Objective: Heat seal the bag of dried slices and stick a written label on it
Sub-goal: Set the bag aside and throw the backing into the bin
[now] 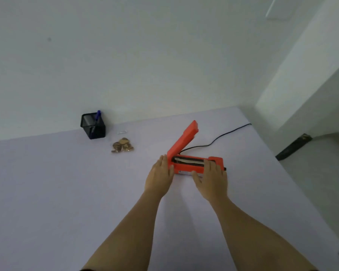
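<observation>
Pale lilac table (pixel 67 192), smooth matte top, far edge flush against a plain white wall. Orange hard-plastic heat sealer (pixel 186 169) toward the right side of the table, long boxy base lying flat, roughly parallel to the near edge. Hinged sealing arm (pixel 184 141) raised steeply from the base's left end, exposing a dark strip with a pale band along the base. Left hand (pixel 160 177) flat against the hinge end, fingers straight and held together, thumb at the front face. Right hand (pixel 212 177) laid over the base's right end, fingers together and nearly straight on top, thumb spread along the lower front edge. Thin black cord (pixel 223 136) curving from behind the sealer to the far right corner. Bag of dried slices (pixel 122 145), clear film over round golden-brown pieces, lying flat nearer the far edge, left of the sealer and well apart from both hands. Small white label (pixel 122 131) just beyond the bag, too small to read. Black square mesh pen holder (pixel 93 126) at the far edge beside the wall, blue pen (pixel 97 116) leaning inside. Wide bare surface across the near and left parts of the table. Beyond the right edge, grey floor and a dark blurred object (pixel 294 146).
</observation>
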A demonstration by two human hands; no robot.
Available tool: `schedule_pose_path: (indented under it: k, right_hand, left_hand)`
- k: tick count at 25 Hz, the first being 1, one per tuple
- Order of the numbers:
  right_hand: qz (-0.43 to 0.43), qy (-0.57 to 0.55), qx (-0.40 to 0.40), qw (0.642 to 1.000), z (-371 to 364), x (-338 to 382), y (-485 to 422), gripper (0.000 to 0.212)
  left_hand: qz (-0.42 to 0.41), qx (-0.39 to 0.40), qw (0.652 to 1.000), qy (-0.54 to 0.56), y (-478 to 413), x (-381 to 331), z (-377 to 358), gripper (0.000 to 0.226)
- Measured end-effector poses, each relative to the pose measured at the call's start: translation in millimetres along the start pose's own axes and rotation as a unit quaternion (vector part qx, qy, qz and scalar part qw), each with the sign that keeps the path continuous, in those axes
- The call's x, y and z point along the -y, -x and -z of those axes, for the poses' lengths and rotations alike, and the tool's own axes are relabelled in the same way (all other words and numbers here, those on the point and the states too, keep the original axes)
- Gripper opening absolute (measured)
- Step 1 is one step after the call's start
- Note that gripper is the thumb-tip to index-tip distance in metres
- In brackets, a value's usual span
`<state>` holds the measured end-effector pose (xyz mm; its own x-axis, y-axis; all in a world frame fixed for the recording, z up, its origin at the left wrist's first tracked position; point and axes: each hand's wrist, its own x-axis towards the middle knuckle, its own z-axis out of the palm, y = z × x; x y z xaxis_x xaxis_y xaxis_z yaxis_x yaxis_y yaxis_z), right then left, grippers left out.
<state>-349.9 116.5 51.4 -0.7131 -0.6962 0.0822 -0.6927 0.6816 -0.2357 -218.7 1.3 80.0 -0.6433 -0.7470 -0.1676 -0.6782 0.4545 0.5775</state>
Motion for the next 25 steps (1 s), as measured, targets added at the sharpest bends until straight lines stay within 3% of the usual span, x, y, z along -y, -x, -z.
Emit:
schedule_pose_path:
  k: [6,11,18,25]
  right_hand:
    - [-0.069,-0.065,0.098,0.991,-14.6,-69.2,-39.3,0.081]
    - [-0.037,-0.078,0.129,0.988,-28.5,-97.8,-69.2,0.094]
    - [0.025,-0.14,0.134,0.981,-47.5,-97.3,-169.9,0.092]
    - [0.092,-0.127,0.114,0.981,-74.7,-83.0,-283.9,0.087]
  left_hand:
    - [0.027,0.034,0.998,0.04,-32.2,-6.4,-27.9,0.065]
    - [0.011,0.071,0.997,0.031,-43.3,5.8,-36.0,0.074]
    - [0.02,-0.02,0.996,0.088,-108.2,7.0,-43.2,0.072]
    - [0.04,-0.074,0.991,0.101,-207.0,14.9,-32.4,0.069]
